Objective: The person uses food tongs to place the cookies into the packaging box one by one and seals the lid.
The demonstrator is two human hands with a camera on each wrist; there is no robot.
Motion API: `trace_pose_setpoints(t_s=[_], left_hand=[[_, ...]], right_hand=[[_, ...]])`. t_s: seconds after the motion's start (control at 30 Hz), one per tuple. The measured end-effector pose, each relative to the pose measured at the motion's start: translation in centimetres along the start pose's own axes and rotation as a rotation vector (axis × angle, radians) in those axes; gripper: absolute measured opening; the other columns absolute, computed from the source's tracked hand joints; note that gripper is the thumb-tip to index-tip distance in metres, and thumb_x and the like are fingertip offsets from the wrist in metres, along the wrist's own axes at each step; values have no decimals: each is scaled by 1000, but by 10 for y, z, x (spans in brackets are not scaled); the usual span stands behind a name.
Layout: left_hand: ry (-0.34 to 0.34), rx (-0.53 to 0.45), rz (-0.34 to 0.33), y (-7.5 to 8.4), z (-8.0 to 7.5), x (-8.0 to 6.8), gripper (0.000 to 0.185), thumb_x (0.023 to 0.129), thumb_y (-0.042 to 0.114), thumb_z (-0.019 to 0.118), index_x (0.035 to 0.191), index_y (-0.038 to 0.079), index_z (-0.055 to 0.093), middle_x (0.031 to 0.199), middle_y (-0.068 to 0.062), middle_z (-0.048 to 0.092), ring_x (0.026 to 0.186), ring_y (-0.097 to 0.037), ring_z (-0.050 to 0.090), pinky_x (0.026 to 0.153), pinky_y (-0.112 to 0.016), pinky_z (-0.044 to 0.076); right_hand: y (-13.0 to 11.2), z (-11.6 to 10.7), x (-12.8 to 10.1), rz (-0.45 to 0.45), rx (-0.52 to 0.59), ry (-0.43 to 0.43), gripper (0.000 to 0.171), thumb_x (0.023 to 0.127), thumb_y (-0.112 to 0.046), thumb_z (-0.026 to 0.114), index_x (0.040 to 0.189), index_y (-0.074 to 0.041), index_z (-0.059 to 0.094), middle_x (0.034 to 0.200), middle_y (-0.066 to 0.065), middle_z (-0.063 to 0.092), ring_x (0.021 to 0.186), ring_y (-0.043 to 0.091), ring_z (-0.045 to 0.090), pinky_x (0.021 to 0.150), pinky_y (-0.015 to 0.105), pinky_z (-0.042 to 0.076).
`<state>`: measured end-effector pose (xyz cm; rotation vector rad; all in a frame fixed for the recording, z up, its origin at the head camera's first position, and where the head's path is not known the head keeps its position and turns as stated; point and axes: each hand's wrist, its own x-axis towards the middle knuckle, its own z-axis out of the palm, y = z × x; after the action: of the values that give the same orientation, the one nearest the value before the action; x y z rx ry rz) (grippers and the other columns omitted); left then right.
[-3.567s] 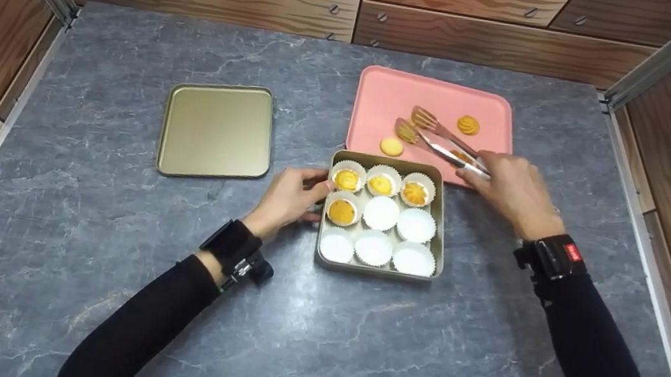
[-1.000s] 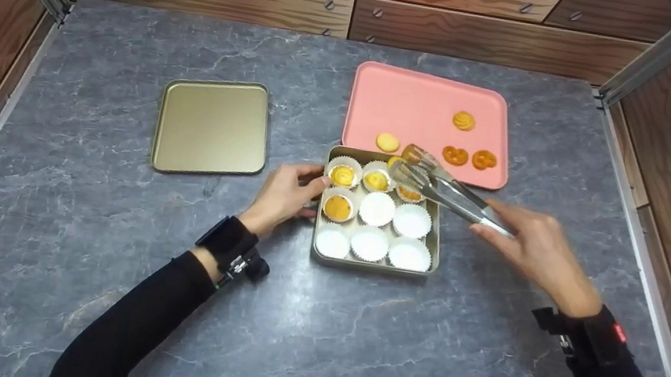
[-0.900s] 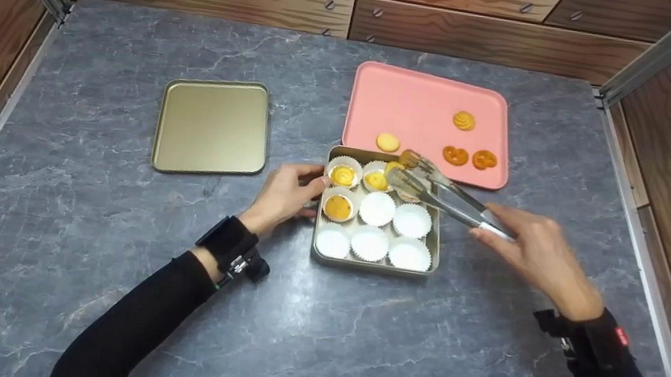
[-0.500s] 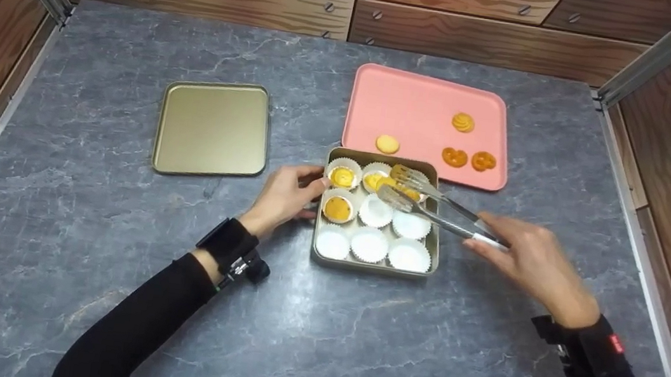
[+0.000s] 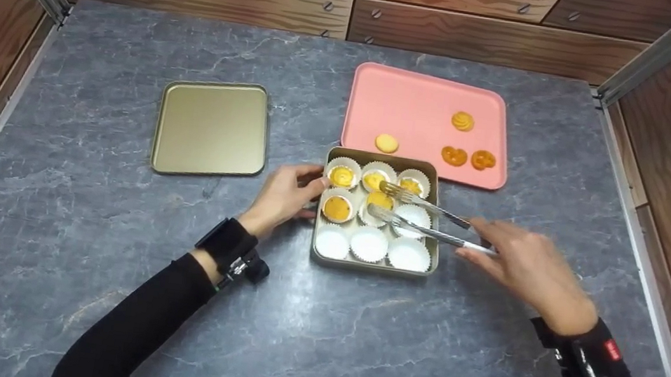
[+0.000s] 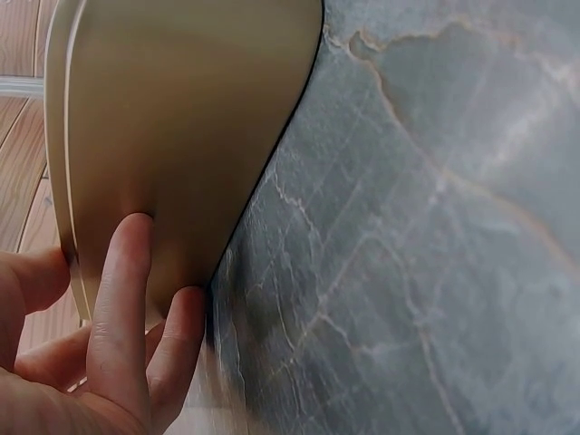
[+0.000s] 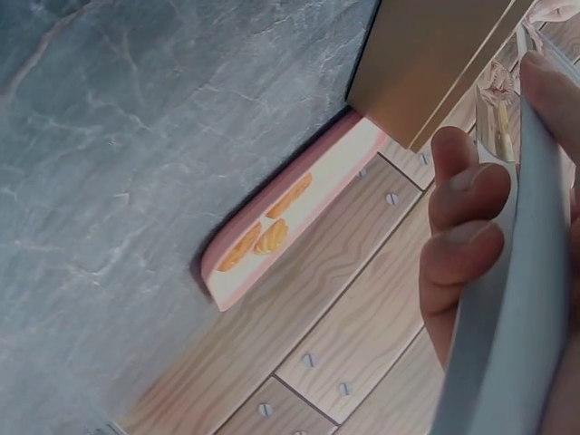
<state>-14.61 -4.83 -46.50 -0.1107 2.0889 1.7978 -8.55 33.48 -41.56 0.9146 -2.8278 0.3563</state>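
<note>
My left hand (image 5: 286,198) steadies the left side of a square gold tin (image 5: 374,266), fingertips pressing its outer wall (image 6: 181,118) and thumb at the rim. With my right hand (image 5: 531,264) I grip a pair of metal tongs (image 5: 442,232), also close up in the right wrist view (image 7: 507,344). The tongs reach into the tin, their ends on either side of a round yellow cookie (image 5: 380,200) at the centre paper cup. Cookies sit in the three back cups and in the middle-left cup (image 5: 338,208). The middle-right cup (image 5: 411,223) and the front row (image 5: 369,244) show bare white paper.
Behind the tin, a pink tray (image 5: 415,109) bears a pale round cookie (image 5: 386,143), a swirled cookie (image 5: 463,121) and two pretzel-shaped cookies (image 5: 454,156). The gold lid (image 5: 213,128) lies to the left on the marbled table. Wood-patterned panels stand around the back and sides.
The tongs have carried a yellow cookie from the tray over the tin's back edge to the centre cup, and their ends have spread. The left hand stays at the tin.
</note>
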Motion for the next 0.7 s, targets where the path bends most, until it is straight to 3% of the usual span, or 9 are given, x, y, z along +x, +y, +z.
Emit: trace_pose_setpoints(t_s=[0.13, 0.7], left_hand=[[3, 12, 21, 0, 0, 0, 48, 103, 21, 67, 147, 3, 56, 137, -18, 64, 103, -28, 72, 71, -31, 68], [-3, 6, 4, 0, 0, 0, 50, 103, 21, 67, 148, 4, 54, 138, -19, 62, 103, -27, 71, 73, -31, 68]], right_hand=[[-3, -2, 1, -30, -32, 12, 50, 85, -32, 86, 126, -8, 71, 84, 7, 72, 63, 22, 67, 48, 38, 60], [-9, -6, 6, -79, -67, 19, 49, 85, -33, 85, 122, -4, 71, 88, 12, 73, 63, 25, 69, 48, 40, 61]])
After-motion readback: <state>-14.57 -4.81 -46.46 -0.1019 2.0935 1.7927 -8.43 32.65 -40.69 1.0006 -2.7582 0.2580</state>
